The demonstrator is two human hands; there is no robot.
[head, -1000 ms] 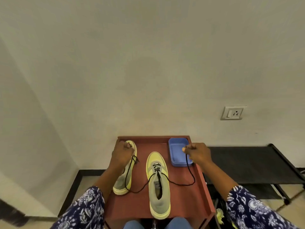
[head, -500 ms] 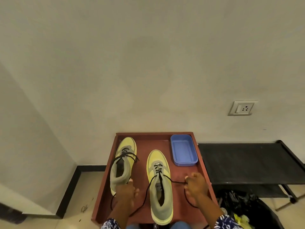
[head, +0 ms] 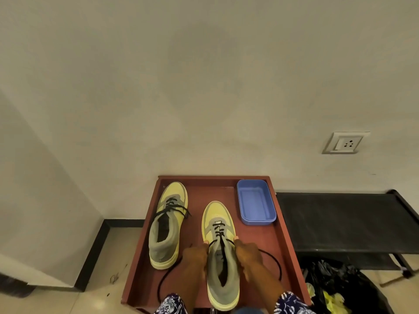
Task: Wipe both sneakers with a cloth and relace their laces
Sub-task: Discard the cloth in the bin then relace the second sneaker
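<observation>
On the red-brown desk (head: 281,241) two yellow-and-grey sneakers stand with the toes toward the wall. The right sneaker (head: 221,252) is near the front edge, and both hands are at its sides. The left hand (head: 196,257) presses on its left side and the right hand (head: 248,253) on its right side, each with a fingertip at the eyelets; I cannot tell if each grip is grasping the black lace (head: 275,266) or only touching the shoe. The loose lace ends make loops on the desk at both sides. The left sneaker (head: 167,225) stands apart, already laced. A blue tray (head: 256,203) sits in the far right corner. Beside the desk is a black rack (head: 344,220), with a black bag (head: 340,284) under it. A wall socket (head: 345,143) is above.
</observation>
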